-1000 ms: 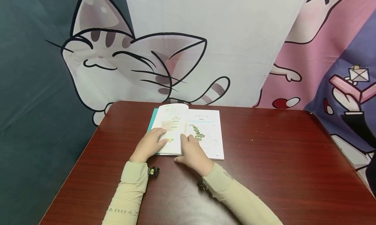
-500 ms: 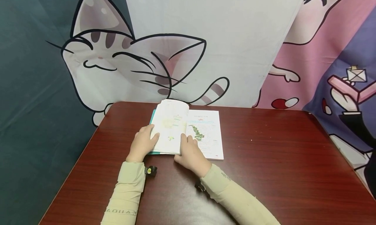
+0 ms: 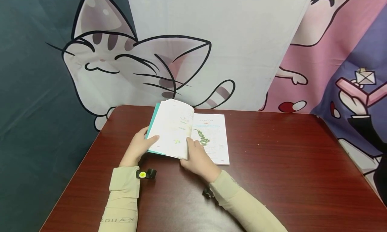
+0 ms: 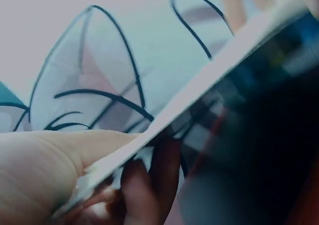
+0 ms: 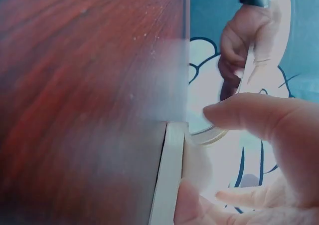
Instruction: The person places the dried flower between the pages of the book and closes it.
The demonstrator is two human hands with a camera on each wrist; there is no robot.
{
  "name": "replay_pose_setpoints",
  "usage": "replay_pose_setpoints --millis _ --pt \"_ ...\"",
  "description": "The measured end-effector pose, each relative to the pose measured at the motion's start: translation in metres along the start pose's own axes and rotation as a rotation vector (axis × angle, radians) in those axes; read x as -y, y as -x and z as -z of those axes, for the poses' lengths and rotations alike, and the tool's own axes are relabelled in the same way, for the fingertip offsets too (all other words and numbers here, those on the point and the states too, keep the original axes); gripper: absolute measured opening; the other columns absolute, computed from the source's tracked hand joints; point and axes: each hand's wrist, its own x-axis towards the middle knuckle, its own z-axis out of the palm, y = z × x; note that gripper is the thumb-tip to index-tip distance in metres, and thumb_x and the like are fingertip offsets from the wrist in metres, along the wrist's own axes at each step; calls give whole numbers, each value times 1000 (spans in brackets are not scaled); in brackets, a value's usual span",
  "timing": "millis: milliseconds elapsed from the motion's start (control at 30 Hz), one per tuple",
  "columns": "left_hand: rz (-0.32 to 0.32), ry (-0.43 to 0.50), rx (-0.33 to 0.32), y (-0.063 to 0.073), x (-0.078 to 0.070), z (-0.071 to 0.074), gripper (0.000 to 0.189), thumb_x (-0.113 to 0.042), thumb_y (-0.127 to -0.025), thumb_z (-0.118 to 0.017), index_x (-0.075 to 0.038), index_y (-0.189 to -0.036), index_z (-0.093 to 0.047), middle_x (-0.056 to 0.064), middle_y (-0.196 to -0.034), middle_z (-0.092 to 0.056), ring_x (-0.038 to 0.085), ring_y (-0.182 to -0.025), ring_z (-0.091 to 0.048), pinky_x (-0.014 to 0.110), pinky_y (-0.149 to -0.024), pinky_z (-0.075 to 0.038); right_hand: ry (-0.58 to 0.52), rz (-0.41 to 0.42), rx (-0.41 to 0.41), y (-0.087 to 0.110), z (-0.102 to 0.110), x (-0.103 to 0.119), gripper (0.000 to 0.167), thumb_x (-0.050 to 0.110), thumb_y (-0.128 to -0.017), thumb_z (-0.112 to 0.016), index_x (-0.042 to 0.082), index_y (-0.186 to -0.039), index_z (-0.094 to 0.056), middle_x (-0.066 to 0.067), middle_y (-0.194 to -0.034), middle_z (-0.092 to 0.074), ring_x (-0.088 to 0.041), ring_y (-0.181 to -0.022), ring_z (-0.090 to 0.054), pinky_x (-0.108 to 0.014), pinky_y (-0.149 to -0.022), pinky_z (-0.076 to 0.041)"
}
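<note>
An open book lies near the table's far edge. Its left part is lifted and tilted, with the teal cover showing along the outer edge. My left hand grips that part, thumb on the page and fingers under the cover; the left wrist view shows the book's edge between thumb and fingers. The right page, with a green plant picture, stays down on the table. My right hand rests by the gutter at the near edge, fingers on the right page, thumb extended by the near edge.
The red-brown wooden table spreads around the book, with a few tiny pale specks on its right. Behind it hangs a cloth backdrop with a cartoon cat. Each wrist wears a small black device, such as the left wrist device.
My left hand has slid left off the page to the outer edge and taken hold of the page block and cover. That side has risen and tilted; the right hand has barely moved.
</note>
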Motion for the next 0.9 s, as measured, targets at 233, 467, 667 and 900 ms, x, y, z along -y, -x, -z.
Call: replay_pose_setpoints --millis 233,467,667,900 --pt "-84 261 95 9 -15 1 57 -14 -104 -55 1 -155 -33 28 -131 -61 11 -82 -71 29 -73 -60 -283 -33 29 1 8 -11 74 33 -94 -71 -1 -152 -39 -23 -131 -45 -24 -99 -56 -39 -88 -50" --pt "-165 413 130 18 -39 -14 51 -32 -112 -38 -4 -154 -40 25 -139 -56 11 -97 -70 35 -78 -60 -441 35 -53 -1 14 -18 51 25 -106 -51 1 -150 -45 -22 -146 -46 -36 -116 -63 -47 -100 -50" --pt "-224 375 115 20 -50 -45 41 -19 -110 -46 -2 -147 -49 24 -139 -57 23 -107 -68 36 -80 -60 -586 -30 -122 0 22 -21 47 27 -109 -46 9 -152 -45 -15 -150 -46 -32 -115 -64 -41 -89 -57" --pt "-335 205 190 22 -47 -80 39 -12 -105 -56 -7 -143 -55 18 -135 -62 31 -115 -66 47 -89 -57 -700 -8 -220 3 37 -28 44 20 -110 -43 4 -151 -44 -21 -145 -51 -37 -107 -66 -42 -81 -60"
